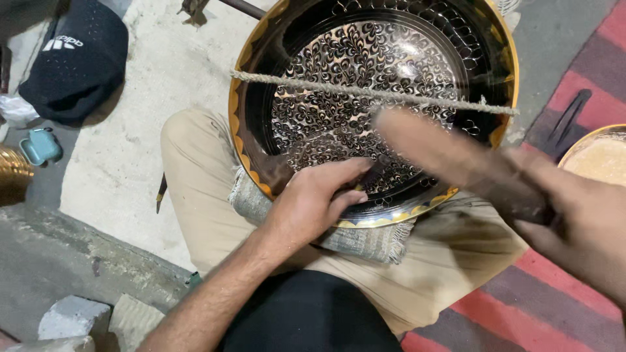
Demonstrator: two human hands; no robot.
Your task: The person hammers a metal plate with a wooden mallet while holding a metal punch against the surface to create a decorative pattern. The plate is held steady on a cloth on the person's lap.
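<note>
While the left hand is pressing curled fingers on the near rim of the engraved plate, the right hand is gripping a blurred wooden mallet; steady bracing is advisable.

The person's left hand reaches forward from a bare forearm that rises from the lower left, palm down, fingers curled together and pressed at their tips. The right hand enters from the right edge, blurred, its grip wrapped tight in a fist, knuckles toward the camera. Both legs are folded beneath, knees spread to either side.
</note>
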